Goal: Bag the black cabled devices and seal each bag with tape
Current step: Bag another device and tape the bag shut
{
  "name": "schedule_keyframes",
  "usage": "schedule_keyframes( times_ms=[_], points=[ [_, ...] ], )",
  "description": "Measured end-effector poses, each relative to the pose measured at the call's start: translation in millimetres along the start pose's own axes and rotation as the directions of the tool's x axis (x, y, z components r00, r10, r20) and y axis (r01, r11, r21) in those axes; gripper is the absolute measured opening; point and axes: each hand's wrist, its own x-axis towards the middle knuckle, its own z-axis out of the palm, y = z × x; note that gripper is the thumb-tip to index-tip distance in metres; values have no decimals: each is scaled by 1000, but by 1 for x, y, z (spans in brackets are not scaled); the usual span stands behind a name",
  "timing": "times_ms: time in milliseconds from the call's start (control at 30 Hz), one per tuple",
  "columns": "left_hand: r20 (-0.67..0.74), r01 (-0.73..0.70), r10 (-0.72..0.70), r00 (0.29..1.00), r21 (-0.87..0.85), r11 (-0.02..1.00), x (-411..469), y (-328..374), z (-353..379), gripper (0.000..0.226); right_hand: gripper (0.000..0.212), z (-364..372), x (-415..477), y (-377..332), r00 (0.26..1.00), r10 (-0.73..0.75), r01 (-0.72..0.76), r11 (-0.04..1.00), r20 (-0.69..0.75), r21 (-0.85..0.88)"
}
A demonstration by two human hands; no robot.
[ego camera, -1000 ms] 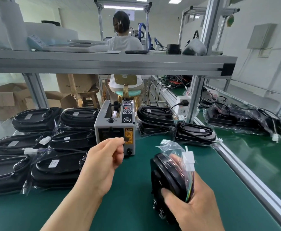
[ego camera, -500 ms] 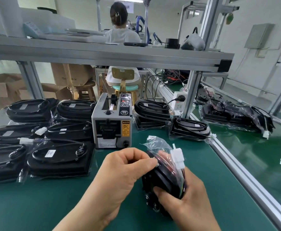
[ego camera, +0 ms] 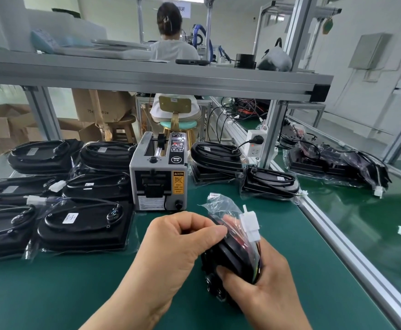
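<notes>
Up close over the matte green mat [ego camera: 51, 294]: both hands busy
Stood on edge in its crinkly clear bag [ego camera: 220, 206], the rounded black device [ego camera: 232, 258] is gripped by the right hand [ego camera: 266, 289]; the left hand [ego camera: 175, 244] has its fingers curled, pinching that bag beside the blocky white connector [ego camera: 249, 223]. Behind sits a boxy grey tape dispenser [ego camera: 157, 182], with glossy bagged devices [ego camera: 85, 225] lying flat to its left.

A: Where does the tape dispenser [ego camera: 159, 177] stand?
B: On the table [ego camera: 51, 294], just beyond the left hand [ego camera: 170, 248].
A: And the bagged device [ego camera: 232, 260]?
B: Between both hands, with the right hand [ego camera: 266, 289] on its near side.
A: The rest?
B: A pile [ego camera: 82, 225] lies left of the left hand. A pair [ego camera: 269, 184] lies beyond the right hand, right of the dispenser.
</notes>
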Motion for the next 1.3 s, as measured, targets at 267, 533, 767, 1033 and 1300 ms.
schedule_keyframes(
  times_ms=[267,533,767,1033,1300],
  points=[
    [-112,-43,57,992,128,991,-1,-5,7,9,72,1,0,3,1000,-14,14,1000,2,-15],
    [-163,-72,129,978,313,947,-3,-10,6,21,71,2,0,6,1000,-8,9,1000,18,-18],
    [-168,-3,36,985,196,981,2,-12,5,22,73,3,1,5,1000,-27,28,999,15,-26],
    [-199,-31,50,979,96,995,8,-15,7,23,77,2,-1,0,999,-24,25,999,33,-37],
    [-243,-42,81,967,161,986,4,-21,12,30,76,0,0,0,999,-20,21,1000,41,-19]
  ],
)
